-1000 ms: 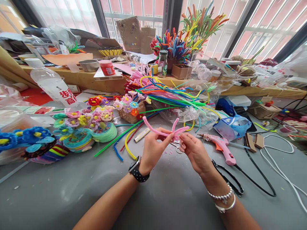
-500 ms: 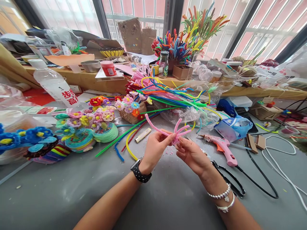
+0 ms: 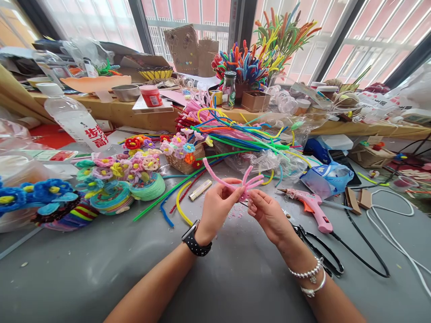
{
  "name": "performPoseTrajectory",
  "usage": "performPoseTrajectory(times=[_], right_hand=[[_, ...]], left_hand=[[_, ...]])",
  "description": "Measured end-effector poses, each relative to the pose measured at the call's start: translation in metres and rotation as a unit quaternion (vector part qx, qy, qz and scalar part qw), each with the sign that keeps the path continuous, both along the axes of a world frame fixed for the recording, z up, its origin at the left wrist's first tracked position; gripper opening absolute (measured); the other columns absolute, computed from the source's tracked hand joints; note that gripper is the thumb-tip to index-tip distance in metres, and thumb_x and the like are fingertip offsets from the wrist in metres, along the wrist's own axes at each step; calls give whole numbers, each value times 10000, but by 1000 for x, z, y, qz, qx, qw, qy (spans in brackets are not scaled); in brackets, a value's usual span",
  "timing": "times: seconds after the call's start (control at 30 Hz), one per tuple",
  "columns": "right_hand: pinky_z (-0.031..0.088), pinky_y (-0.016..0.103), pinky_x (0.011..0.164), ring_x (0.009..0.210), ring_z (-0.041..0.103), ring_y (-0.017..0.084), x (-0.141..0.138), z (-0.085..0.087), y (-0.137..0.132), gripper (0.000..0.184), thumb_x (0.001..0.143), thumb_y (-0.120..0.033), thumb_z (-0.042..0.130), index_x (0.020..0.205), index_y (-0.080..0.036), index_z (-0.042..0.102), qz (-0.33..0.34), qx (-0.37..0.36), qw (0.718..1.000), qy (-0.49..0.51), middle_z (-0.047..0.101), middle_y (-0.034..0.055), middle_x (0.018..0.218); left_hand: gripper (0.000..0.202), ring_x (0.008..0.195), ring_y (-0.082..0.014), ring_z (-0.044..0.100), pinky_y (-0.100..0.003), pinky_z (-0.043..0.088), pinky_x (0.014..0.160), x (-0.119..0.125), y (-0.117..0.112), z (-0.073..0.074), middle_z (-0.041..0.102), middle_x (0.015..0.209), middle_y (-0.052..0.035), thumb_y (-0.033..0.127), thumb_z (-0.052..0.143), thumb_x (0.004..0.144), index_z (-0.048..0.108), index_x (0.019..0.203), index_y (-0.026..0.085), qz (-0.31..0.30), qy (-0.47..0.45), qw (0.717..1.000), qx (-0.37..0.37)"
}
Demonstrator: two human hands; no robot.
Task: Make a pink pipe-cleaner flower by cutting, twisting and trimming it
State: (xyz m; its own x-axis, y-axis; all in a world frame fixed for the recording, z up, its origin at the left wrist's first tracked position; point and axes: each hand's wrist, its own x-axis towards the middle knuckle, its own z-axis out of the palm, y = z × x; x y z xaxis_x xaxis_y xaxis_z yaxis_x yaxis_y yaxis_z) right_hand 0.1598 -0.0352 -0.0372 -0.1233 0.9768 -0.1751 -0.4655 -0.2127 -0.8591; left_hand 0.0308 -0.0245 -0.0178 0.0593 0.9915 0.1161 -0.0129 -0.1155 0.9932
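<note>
Pink pipe cleaners (image 3: 253, 181), joined in a small bunch with several free ends fanning out, are held up above the grey table. My left hand (image 3: 218, 210) pinches the bunch between thumb and fingers, and one long pink end sticks out to the upper left over it. On the other side, my right hand (image 3: 266, 212) has its thumb and fingertips closed on the lower right of the same bunch. My fingers hide the middle where the stems meet. Pink fluff lies on the table below.
Right of my hands lie a pink glue gun (image 3: 311, 207) with its cord and black-handled pliers (image 3: 319, 246). Pipe-cleaner flower pots (image 3: 148, 186) stand at left, near a clear bottle (image 3: 76, 116). Behind lies a heap of loose pipe cleaners (image 3: 235, 130).
The fanned pink ends have tilted slightly and shifted a little left. My right fingers have curled closer together at the bunch; both hands keep their grip.
</note>
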Motion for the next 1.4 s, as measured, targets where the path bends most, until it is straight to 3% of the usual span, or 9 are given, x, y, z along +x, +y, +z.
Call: performPoseTrajectory(times=[0.13,0.3,0.47,0.67,0.8,0.9,1.1,1.3,1.4], right_hand=[[299,189,465,476,346,49,0,-2,2,176,617,-326,702,694,-189,621,-37,37,999,-7,449,-65,555],[287,187,453,471,345,47,0,-2,3,154,604,-299,715,654,-183,626,-52,15,998,10,480,-56,550],[296,196,474,513,390,62,-1,0,0,163,596,-321,712,627,-186,627,-82,44,996,-16,530,-46,577],[279,206,464,472,335,56,3,-1,2,175,637,-333,680,639,-172,612,-73,66,993,-60,453,-63,536],[313,219,498,546,420,84,3,3,1,192,635,-345,675,719,-180,626,-76,111,983,-124,545,-29,652],[333,230,531,577,453,100,2,5,0,164,634,-333,676,668,-182,625,-86,129,978,-143,553,-27,642],[266,225,492,485,325,69,4,6,-2,223,618,-322,690,534,-161,559,-97,70,984,-131,432,-61,486],[249,223,465,461,273,64,6,7,-2,297,616,-327,679,482,-164,469,6,-38,999,-37,350,-69,461],[261,215,457,454,275,59,7,6,-1,280,615,-333,681,508,-159,490,14,-60,998,-15,360,-68,468]], left_hand=[[305,592,-102,550,-194,429,531,-3,1,5,586,632,7,342,634,665,561,883,141,-38,5,999,-12],[277,634,-106,550,-215,440,589,-1,2,6,597,681,-7,375,601,688,564,820,134,-97,-15,994,-41],[295,665,-134,564,-243,443,615,2,1,3,616,703,-51,369,607,683,607,802,99,-200,-23,973,-108],[220,565,-82,509,-202,408,566,-2,3,6,571,614,-10,324,586,710,587,668,108,-215,-48,968,-119],[235,546,-68,458,-190,379,556,-7,5,8,519,576,12,325,571,719,570,620,112,-226,-28,968,-107],[253,559,-80,463,-202,380,571,-7,5,7,524,579,1,342,569,714,579,614,110,-242,-2,963,-116],[255,558,-98,488,-200,379,548,-7,5,4,541,554,1,352,566,707,597,600,122,-244,71,964,-79],[270,562,-94,493,-191,367,540,-14,7,7,555,573,0,354,516,747,607,635,127,-297,141,944,-25],[276,560,-91,486,-190,357,523,-12,7,4,545,576,7,373,514,747,596,652,127,-286,154,945,-25]])
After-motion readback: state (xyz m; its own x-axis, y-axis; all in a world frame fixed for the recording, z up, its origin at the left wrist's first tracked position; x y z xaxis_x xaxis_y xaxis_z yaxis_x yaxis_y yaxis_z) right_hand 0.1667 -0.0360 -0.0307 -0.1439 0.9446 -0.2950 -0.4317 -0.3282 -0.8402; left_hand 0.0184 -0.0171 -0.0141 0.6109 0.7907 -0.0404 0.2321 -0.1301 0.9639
